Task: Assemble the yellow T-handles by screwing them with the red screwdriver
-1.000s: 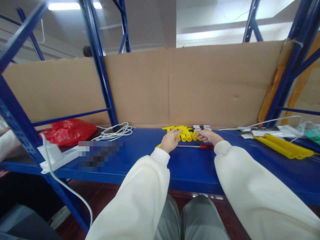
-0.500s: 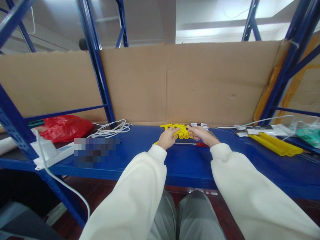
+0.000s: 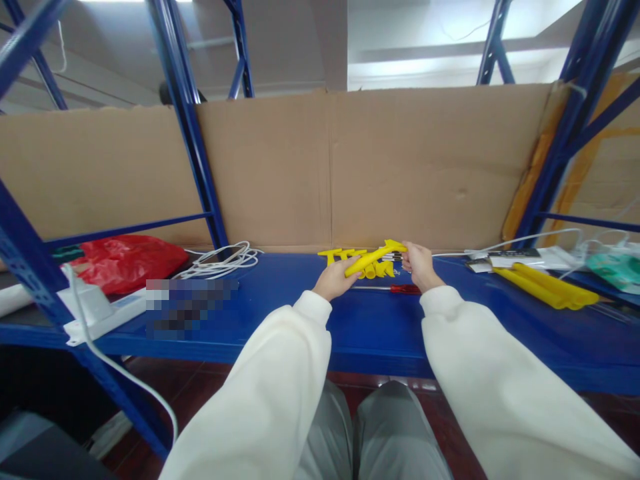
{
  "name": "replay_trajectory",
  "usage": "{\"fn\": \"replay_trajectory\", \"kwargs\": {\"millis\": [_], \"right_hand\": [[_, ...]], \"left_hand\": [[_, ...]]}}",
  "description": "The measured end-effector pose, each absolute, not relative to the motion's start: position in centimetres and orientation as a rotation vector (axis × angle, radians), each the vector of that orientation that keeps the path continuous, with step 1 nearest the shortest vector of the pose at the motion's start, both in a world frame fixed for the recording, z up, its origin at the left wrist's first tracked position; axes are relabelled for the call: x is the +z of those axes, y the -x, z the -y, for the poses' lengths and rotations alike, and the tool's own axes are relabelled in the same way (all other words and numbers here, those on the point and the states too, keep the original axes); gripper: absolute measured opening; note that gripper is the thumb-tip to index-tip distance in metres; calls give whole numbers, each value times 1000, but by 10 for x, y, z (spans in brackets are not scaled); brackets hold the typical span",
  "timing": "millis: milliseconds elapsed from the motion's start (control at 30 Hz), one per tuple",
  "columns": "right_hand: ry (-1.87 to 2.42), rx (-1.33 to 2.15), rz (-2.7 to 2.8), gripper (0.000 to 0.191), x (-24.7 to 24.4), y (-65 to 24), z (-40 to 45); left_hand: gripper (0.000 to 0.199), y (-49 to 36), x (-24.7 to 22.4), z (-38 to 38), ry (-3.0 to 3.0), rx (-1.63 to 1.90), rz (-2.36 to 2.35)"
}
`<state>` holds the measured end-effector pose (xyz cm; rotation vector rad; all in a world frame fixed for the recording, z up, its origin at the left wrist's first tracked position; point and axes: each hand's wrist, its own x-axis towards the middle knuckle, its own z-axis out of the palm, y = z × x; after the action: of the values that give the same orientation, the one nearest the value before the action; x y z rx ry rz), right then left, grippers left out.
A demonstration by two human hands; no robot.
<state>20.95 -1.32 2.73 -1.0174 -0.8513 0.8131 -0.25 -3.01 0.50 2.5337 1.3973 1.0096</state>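
A long yellow plastic piece point(image 3: 371, 259) is held slantwise above the blue shelf between my two hands. My left hand point(image 3: 335, 279) is closed round its lower left end. At its upper right end, my right hand point(image 3: 418, 264) pinches the tip with its fingers. Behind and beneath the piece lie several other yellow parts point(image 3: 331, 255), partly covered by it. A screwdriver with a red handle point(image 3: 405, 289) rests on the shelf just in front of them, its shaft pointing left.
Yellow tubes point(image 3: 550, 287) and white packets lie to the right. On the left are a white power strip point(image 3: 113, 313), a blurred dark object, coiled white cable point(image 3: 225, 261) and a red bag point(image 3: 133, 260). Cardboard point(image 3: 400, 167) and blue posts stand behind.
The long yellow piece is now raised and stretched between both hands. My right hand has moved slightly right, uncovering more of the yellow parts. The view has shifted a little.
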Motion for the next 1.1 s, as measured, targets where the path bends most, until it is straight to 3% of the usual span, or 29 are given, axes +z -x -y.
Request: {"fn": "replay_trajectory", "kwargs": {"millis": [367, 700, 1100], "right_hand": [[994, 806, 964, 29, 22, -211, 12], [1016, 788, 982, 29, 21, -211, 10], [1032, 785, 991, 27, 21, -211, 14]], "left_hand": [[46, 24, 11, 26, -1825, 1208, -2226], [44, 27, -4, 7, -1889, 864, -2270], [49, 29, -10, 0, -1913, 853, -2170]]}}
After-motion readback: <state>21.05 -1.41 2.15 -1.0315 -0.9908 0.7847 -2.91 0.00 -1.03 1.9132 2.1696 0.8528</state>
